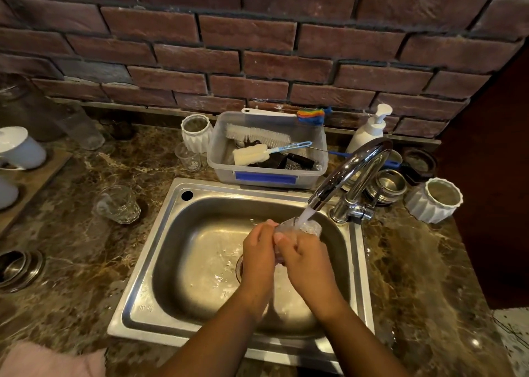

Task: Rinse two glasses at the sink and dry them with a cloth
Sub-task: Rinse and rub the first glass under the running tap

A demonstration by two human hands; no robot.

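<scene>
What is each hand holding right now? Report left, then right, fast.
Left hand: curled round the clear glass under the running tap.
Right hand: grips the same glass from the other side.

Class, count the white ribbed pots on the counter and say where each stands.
2. One pot stands just left of the plastic tub behind the sink; the other stands right of the tap. More could lie beyond the frame's edges.
</scene>
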